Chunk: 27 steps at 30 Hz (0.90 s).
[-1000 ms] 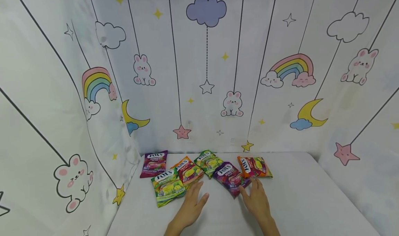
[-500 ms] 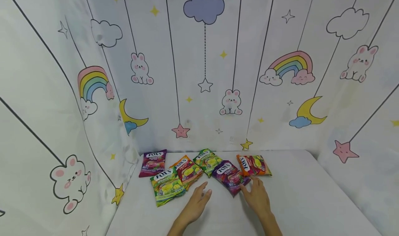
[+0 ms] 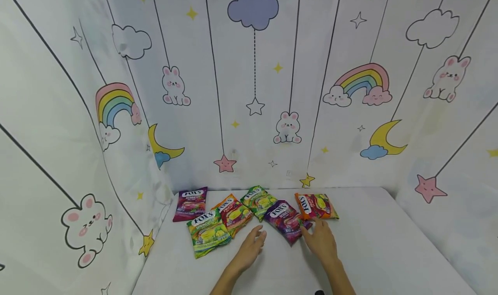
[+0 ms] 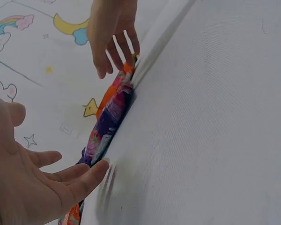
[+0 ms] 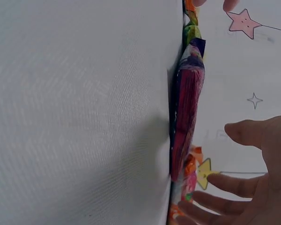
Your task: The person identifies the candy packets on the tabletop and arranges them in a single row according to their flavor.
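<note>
My right hand (image 3: 320, 241) is held with loosely bent fingers at the right corner of a purple Fox's Berries candy bag (image 3: 287, 221). In the right wrist view, its spread fingers (image 5: 234, 185) show a gap to that bag (image 5: 185, 112). My left hand (image 3: 250, 248) hovers over the table left of the same bag, fingers extended and holding nothing. An orange Fox's Fruits bag (image 3: 317, 206) lies beyond the right fingertips. To the left hand's upper left are a green Springtea-type bag (image 3: 209, 233) and another orange bag (image 3: 234, 215).
A second green bag (image 3: 260, 202) lies behind, against the purple one. Another purple bag (image 3: 190, 204) is at the table's back left corner. The white table (image 3: 381, 247) meets a printed curtain (image 3: 253, 148) behind. Something small and dark (image 3: 319, 292) shows at the bottom edge.
My left hand has drifted right, away from the front green bag. The right hand has barely moved, and the bags keep their places. The head view has shifted slightly.
</note>
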Tool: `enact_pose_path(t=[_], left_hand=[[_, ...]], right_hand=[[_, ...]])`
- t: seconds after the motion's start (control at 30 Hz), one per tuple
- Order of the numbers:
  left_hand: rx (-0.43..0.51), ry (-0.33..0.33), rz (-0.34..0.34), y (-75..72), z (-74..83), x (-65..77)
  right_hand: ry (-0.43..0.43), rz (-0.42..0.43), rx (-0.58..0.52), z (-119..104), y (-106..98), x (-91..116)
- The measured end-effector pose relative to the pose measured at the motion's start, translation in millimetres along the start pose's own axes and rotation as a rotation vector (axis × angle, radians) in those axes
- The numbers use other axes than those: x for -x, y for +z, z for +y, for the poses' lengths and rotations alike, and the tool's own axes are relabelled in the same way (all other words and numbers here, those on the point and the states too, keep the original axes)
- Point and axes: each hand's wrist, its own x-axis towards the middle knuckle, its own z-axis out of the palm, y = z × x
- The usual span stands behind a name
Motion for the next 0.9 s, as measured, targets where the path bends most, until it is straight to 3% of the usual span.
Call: enact_pose_path(t=[0.2,0.67,0.9], left_hand=[[0.114,-0.079,0.049,4.6,1.3,-8.6],[0.314,-0.090,0.038,14.9,-3.6,-19.6],[0.351,-0.111,0.022,21.9,-2.8,-26.2]], right_hand=[[0.020,-0.019,-0.001,2,3,-6],[0.022,-0.031,-0.014,5,5,-15],[0.030,-0.039,-0.027,1,4,-20]])
